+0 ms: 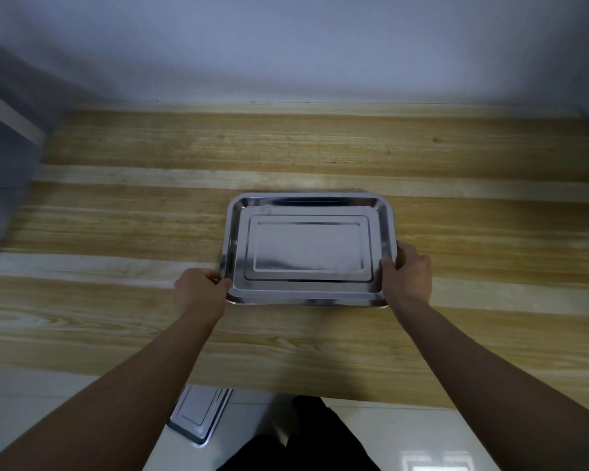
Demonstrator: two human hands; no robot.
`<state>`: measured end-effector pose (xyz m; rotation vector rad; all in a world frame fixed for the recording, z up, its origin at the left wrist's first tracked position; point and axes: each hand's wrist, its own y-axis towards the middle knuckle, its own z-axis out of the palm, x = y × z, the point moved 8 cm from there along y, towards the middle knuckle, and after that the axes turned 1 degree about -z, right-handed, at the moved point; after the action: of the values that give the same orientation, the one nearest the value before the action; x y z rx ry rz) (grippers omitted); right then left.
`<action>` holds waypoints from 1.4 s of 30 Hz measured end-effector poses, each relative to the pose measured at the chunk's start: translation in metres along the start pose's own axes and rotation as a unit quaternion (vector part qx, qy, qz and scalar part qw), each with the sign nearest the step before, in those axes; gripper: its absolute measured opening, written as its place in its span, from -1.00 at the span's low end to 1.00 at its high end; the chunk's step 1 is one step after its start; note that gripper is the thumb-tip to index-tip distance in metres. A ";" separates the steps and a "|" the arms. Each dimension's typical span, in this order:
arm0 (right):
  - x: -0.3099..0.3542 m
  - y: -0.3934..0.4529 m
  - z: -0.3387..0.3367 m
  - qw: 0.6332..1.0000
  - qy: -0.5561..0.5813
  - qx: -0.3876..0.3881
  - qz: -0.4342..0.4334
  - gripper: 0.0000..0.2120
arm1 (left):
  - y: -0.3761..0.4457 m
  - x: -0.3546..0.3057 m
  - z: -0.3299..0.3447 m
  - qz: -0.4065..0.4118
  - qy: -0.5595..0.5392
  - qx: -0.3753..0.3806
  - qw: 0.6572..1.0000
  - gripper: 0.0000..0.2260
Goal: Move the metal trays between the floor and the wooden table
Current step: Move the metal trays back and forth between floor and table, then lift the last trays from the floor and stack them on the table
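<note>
Two hands were on one metal tray, which sat on or just above the wooden tabletop, roughly in the middle and a bit toward the near edge. Honestly couldn't tell from the shot whether it was fully resting or a hair off the wood; there was a thin shadow under the near rim, so either seemed possible.

The left hand gripped the near left corner, thumb hooked over the rim and fingers curled underneath. The right hand did the same on the right short side, thumb on the inside lip and the rest wrapped around the outer edge. That grip made sense: a wide shallow tray like that probably flexes or tips if held from one side, so taking both ends kept it level. Looked like the moment of either setting it down or picking it up, no way to say which.

A second tray on the floor lay down below on the pale tiles, just past the tabletop's near edge and to the left of the person's dark-clothed legs, partly hidden under the table lip. It looked like more than one stacked there, going by the doubled rims, but it was too blurry to be sure.

Nothing else sat on the wood near the tray. A white frame piece showed at the far left, well apart from the action. Only real obstacle for a trip downward would be the table edge and the person's own legs.
</note>
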<state>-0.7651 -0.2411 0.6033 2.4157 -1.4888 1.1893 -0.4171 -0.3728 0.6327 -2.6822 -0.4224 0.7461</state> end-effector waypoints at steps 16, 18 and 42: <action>0.016 -0.027 0.000 0.982 -0.135 -0.083 -0.106 -0.41 | -0.006 0.018 0.018 -0.089 -0.187 0.047 0.977 -0.84; 0.022 -0.032 0.001 0.973 -0.158 -0.100 -0.136 -0.38 | -0.006 0.020 0.020 -0.095 -0.209 0.049 0.972 -0.83; 0.105 -0.142 0.089 0.895 0.010 0.130 -0.427 -0.82 | -0.049 0.112 -0.008 -0.205 -0.405 0.023 0.891 -0.85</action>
<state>-0.5780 -0.2803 0.6536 2.6916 -0.1386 1.1914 -0.3307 -0.2897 0.6084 -1.9944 -1.0971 1.6675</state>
